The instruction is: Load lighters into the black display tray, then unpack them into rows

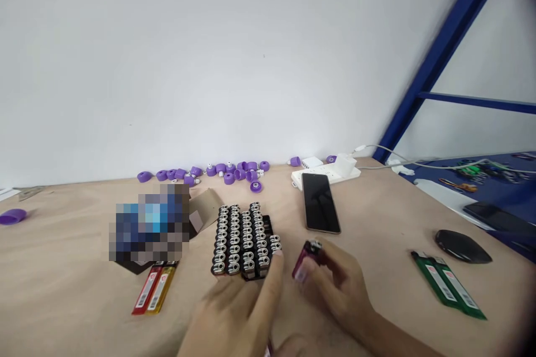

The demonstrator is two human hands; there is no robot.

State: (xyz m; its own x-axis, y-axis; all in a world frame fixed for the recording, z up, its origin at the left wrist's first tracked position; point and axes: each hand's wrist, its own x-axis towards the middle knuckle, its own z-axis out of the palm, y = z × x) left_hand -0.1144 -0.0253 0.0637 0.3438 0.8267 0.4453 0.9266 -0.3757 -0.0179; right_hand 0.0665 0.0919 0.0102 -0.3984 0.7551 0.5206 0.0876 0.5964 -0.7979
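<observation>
Several upright lighters [247, 242] stand in rows in a black tray [267, 226], metal tops up. My left hand [234, 312] is at the tray's near side, its index finger stretched out and touching a lighter top in the short right row. The other fingers bend near the front lighters, their tips hidden. At the bottom edge, a purple-pink sliver [268, 350] shows beside the left hand; I cannot tell if it is held. Just right of the tray, my right hand [341, 284] is closed around a dark pink lighter [299, 263], tilted, its metal top facing up.
Left are red [147, 290] and yellow [161, 290] lighters by an opened box [205, 209] and a blurred patch. Behind lie purple caps [228, 177], a phone [320, 203] and a power strip [326, 172]. Right are green lighters [448, 284] and a black oval object [462, 245].
</observation>
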